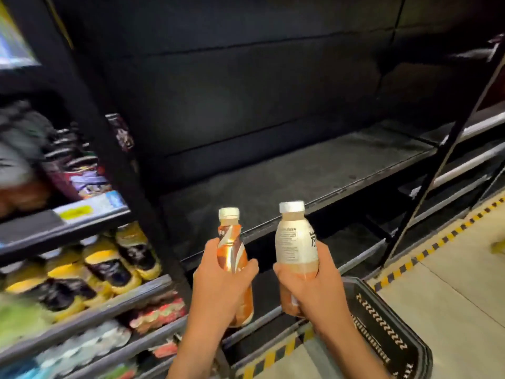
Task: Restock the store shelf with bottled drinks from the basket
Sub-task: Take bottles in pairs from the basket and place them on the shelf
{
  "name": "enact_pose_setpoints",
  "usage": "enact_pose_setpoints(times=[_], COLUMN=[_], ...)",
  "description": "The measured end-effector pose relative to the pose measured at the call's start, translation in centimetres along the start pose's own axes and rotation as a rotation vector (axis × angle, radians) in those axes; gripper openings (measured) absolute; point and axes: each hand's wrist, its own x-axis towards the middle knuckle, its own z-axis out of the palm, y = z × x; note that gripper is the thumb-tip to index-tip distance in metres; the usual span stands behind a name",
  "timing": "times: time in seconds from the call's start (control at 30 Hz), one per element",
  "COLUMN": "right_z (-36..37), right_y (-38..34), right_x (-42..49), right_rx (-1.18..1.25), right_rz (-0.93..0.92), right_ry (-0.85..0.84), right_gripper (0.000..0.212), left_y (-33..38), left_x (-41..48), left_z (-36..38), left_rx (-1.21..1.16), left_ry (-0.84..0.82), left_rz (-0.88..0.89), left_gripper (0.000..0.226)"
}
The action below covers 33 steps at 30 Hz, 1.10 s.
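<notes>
My left hand (218,285) grips an orange-and-brown labelled bottle (232,250) with a white cap, held upright. My right hand (308,288) grips a second bottle (296,242) with a white label, a white cap and orange drink inside, also upright. Both bottles hover in front of the bare black shelf board (287,176), just below its front edge. The black plastic basket (382,324) sits on the floor below my right forearm; what lies in it is hidden.
A black upright post (117,149) divides this bay from the stocked shelves on the left, which hold packs and bottles (109,263). Lower black shelves (355,242) lie beneath. Yellow-black hazard tape (437,242) edges the pale floor at the right.
</notes>
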Motion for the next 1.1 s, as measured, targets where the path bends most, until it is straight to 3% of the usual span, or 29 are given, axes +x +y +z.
enact_pose_setpoints(times=[0.3, 0.47, 0.77, 1.1], right_z=[17.6, 25.0, 34.0, 41.9], right_y=[-8.3, -11.2, -17.5, -22.3], right_x=[-12.4, -17.5, -19.2, -12.6], right_rx=[0.122, 0.15, 0.105, -0.045], right_rz=[-0.159, -0.259, -0.396, -0.456], right_ry=[-0.323, -0.435, -0.468, -0.41], right_gripper=[0.051, 0.048, 0.04, 0.05], left_y=[-3.6, -5.7, -5.5, -5.8], left_x=[-7.7, -9.9, -7.1, 1.6], left_z=[-22.8, -31.8, -42.5, -49.0], left_rx=[-0.09, -0.081, -0.191, -0.23], left_ry=[0.348, 0.451, 0.549, 0.559], left_rz=[0.063, 0.085, 0.101, 0.132], left_gripper=[0.033, 0.031, 0.03, 0.033])
